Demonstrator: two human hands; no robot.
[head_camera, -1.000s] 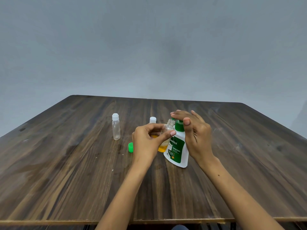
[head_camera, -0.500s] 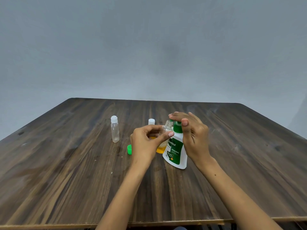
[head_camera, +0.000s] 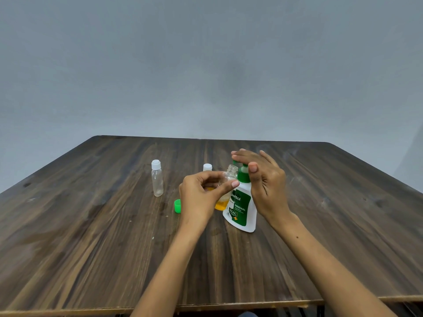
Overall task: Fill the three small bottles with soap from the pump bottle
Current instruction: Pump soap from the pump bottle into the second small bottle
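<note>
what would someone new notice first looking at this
Mid-table, two hands work together: the right hand lies flat over the green pump of the white pump bottle, while the left hand holds an open small bottle under the spout, with orange soap at its bottom. To the left stand a capped clear bottle and, nearer, a loose green cap.
</note>
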